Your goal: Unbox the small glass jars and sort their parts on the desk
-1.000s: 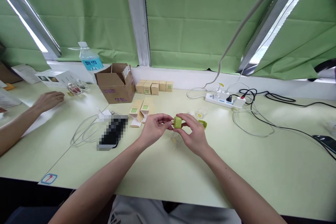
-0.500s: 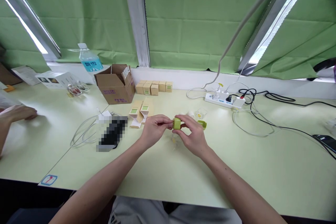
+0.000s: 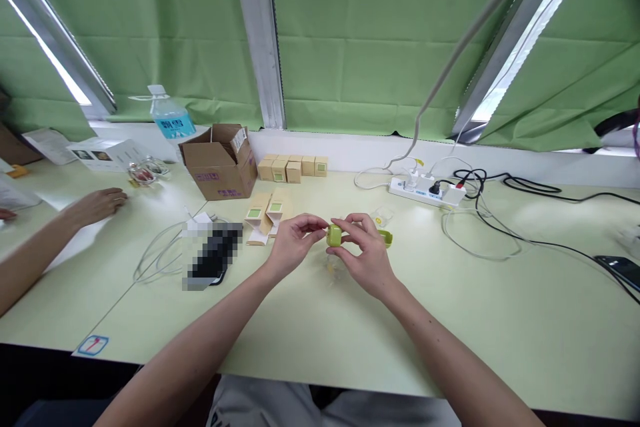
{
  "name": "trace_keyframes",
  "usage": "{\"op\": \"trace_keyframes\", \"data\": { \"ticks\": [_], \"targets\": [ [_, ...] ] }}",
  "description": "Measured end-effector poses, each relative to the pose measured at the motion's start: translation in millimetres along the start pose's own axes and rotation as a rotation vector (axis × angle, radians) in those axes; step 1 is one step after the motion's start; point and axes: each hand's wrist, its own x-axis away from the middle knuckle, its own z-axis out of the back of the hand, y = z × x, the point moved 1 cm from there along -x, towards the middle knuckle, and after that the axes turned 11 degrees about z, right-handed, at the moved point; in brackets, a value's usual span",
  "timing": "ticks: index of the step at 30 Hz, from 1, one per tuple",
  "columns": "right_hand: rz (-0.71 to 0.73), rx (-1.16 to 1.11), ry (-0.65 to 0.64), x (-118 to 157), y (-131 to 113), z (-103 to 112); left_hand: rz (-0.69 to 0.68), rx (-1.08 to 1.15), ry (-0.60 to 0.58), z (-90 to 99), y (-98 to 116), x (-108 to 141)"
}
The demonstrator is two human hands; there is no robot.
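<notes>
Between the fingertips of both hands, above the table, is a small glossy green case point(image 3: 334, 235) with rounded corners. My right hand point(image 3: 367, 250) grips it from the right, index finger on top and thumb underneath. From the other side my left hand point(image 3: 299, 243) pinches at its left edge; the exact contact there is partly hidden. Behind my right hand lies a second green piece point(image 3: 387, 237), hollow and partly covered by the fingers. A clear plastic piece point(image 3: 333, 267) with a yellow spot rests on the table under the hands. Another clear plastic wrapper point(image 3: 383, 215) lies farther back.
Two opened small cartons point(image 3: 265, 213) and a blurred black phone point(image 3: 217, 257) lie to the left. Behind stand an open cardboard box point(image 3: 220, 167), several small boxes point(image 3: 293, 168) and a water bottle point(image 3: 171, 117). A power strip point(image 3: 425, 192) with cables sits right. A co-worker's hand point(image 3: 97, 205) reaches in at left.
The green case has shifted slightly left in my fingers. At the left, the co-worker's arm has reached farther over the table, towards the right and back.
</notes>
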Motion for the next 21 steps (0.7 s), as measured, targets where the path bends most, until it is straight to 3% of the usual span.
{"op": "trace_keyframes", "data": {
  "ticks": [11,21],
  "targets": [
    [-0.009,-0.044,0.007,-0.9,-0.6,-1.3,0.121,0.237,-0.086,-0.4,-6.3,-2.7],
    [0.066,0.049,-0.003,-1.8,2.2,-1.3,0.199,0.250,-0.109,-1.8,2.4,0.1]
  ]
}}
